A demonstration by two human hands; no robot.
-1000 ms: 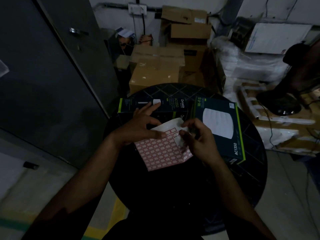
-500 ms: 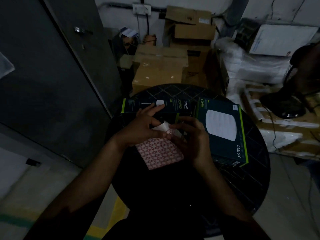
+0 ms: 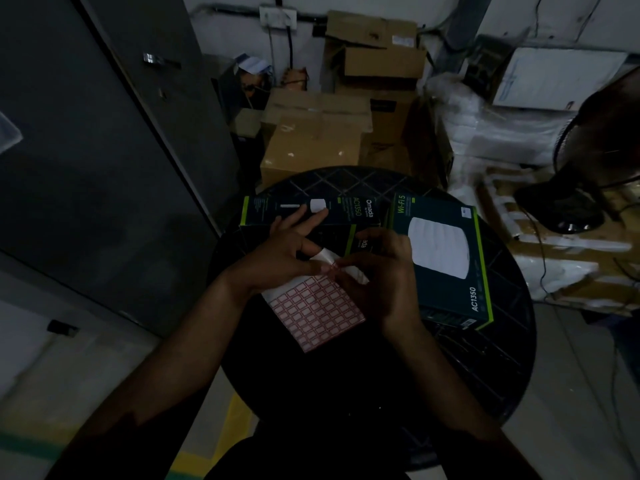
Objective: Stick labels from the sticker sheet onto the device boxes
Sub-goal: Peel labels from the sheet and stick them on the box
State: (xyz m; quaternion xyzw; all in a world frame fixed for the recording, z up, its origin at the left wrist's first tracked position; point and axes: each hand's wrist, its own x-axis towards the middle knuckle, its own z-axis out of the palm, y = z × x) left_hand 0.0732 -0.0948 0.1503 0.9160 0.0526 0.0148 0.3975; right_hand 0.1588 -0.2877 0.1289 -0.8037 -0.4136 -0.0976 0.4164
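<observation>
A sticker sheet with a grid of red-bordered labels rests on a round black table. My left hand pinches the sheet's far edge between thumb and forefinger. My right hand meets it there, fingertips closed on the curled white corner of the sheet. Two dark device boxes with green edges lie beyond: one marked Omada AC1350 behind my left hand, another showing a white round device right of my right hand.
Brown cardboard cartons are stacked behind the table. White wrapped packages and a dark fan stand at the right. A grey metal door fills the left side.
My right hand has moved left over the sheet's upper right part and now meets my left thumb at the far corner. The sheet's top edge has curled up.
</observation>
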